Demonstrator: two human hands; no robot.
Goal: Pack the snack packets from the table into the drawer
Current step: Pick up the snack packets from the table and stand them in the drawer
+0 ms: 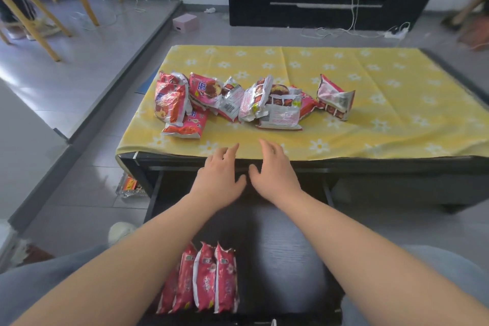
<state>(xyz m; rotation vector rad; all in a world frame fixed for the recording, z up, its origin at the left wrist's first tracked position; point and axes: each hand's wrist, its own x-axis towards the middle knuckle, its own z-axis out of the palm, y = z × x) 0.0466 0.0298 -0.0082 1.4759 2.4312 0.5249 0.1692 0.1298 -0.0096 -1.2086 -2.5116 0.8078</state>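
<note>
Nearest the camera, at the front of the pulled-out drawer (285,259), four red snack packets (203,279) stand on edge, side by side and touching, against the left part of the front wall. Set upright like that they take little floor, which I judge is the reason: the dark drawer bottom to their right is bare and can take many more.

Further out, both forearms reach forward over the drawer. The left hand (221,176) and right hand (275,174) hover close together, palms down, above the near edge of the worktop (397,164). Each hand has its fingers loosely spread and slightly curled, and neither holds anything; the thumbs nearly meet. They point toward the heap ahead, so the step in hand looks like a reach for the next packets, perhaps one in each hand.

Beyond the hands, on the yellow flowered cloth (370,82) covering the worktop, the remaining packets (227,99) lie in a loose heap, overlapping and leaning on one another, some face up and some showing their printed backs. One packet (335,98) sits just apart at the right of the heap. Most of the work seems still to do.

Left of the drawer, on the floor, a glass dish (129,186) sits half under the worktop. Far back stand a small pink box (186,22) and a black cabinet (330,2).
</note>
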